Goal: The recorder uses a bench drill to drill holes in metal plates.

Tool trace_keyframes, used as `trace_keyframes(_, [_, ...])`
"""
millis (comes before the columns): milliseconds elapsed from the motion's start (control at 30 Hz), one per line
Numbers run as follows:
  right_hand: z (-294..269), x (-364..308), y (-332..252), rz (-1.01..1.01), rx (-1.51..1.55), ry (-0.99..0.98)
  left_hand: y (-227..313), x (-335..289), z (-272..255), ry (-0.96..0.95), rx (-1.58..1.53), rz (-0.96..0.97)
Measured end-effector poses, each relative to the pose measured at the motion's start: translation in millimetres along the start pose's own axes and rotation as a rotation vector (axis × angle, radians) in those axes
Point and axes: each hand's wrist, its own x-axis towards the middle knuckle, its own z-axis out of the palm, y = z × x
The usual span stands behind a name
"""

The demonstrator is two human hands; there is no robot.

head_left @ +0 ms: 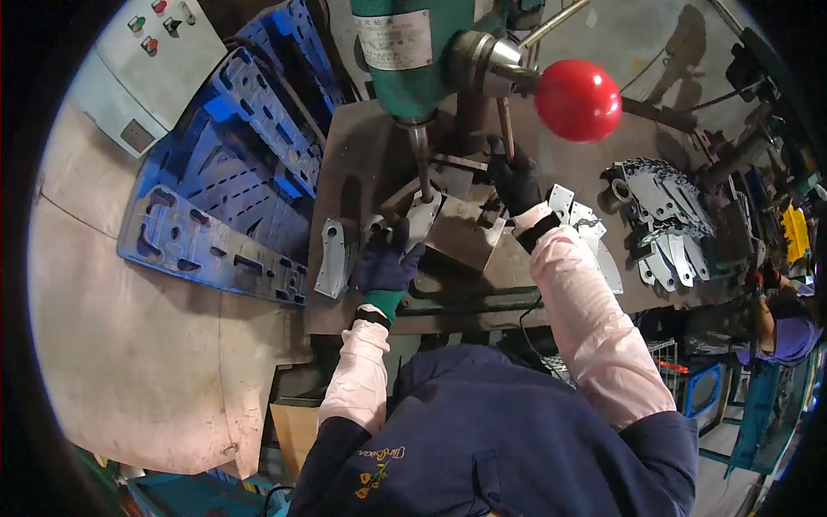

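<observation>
A green drill press point(412, 77) stands in front of me, its drill bit point(424, 168) reaching down to a flat grey metal plate point(422, 217). The plate rests in a steel fixture point(465, 233) on the machine's table. My left hand point(388, 260), in a dark glove, has thumb and fingers closed at the plate's near left end; its fingertips are partly hard to see. In a black glove, my right hand point(514, 179) is wrapped round the feed lever point(506, 125). A large red ball knob point(578, 100) on another lever shows above that hand.
Another metal plate point(331, 258) lies left of my left hand. Several loose plates are piled at right point(663, 207), some beside my right forearm. Blue plastic pallets point(215, 250) and a control box point(142, 69) stand at left. A person in purple point(788, 332) is at far right.
</observation>
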Motion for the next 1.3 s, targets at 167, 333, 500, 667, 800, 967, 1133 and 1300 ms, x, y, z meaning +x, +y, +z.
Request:
trace_keyframes(167, [6.3,-0.6,-19.9,0.027,-0.055,0.005,-1.5,-5.2,-6.3,-0.070,0.021,-0.066])
trace_keyframes(333, [-8.9,11.8,21.5,-0.094,-0.159,-0.122,2.0,3.2,-8.4,-0.106,0.002,-0.050])
trace_keyframes(500, [-16.8,37.4,56.0,-0.125,-0.199,-0.166,-8.5,7.5,9.0,0.021,-0.132,0.017])
trace_keyframes(667, [-21.0,77.9,7.9,-0.190,-0.191,-0.019,-17.1,-4.9,6.8,0.054,0.103,0.082])
trace_keyframes(800, [-44.9,125.0,1.0,-0.376,-0.603,-0.128,-14.7,-1.3,6.1,-0.013,0.174,0.050])
trace_keyframes(967, [-55.7,141.4,17.8,-0.430,-0.597,-0.102,7.9,13.5,-19.1,-0.295,0.182,-0.074])
trace_keyframes(1133, [-27.4,90.3,37.7,-0.538,-0.476,-0.004,-16.2,-2.9,10.1,-0.075,0.137,0.029])
trace_keyframes(1300, [-17.4,29.1,52.5,-0.036,-0.285,-0.212,-0.3,8.1,-3.6,-0.077,-0.008,0.045])
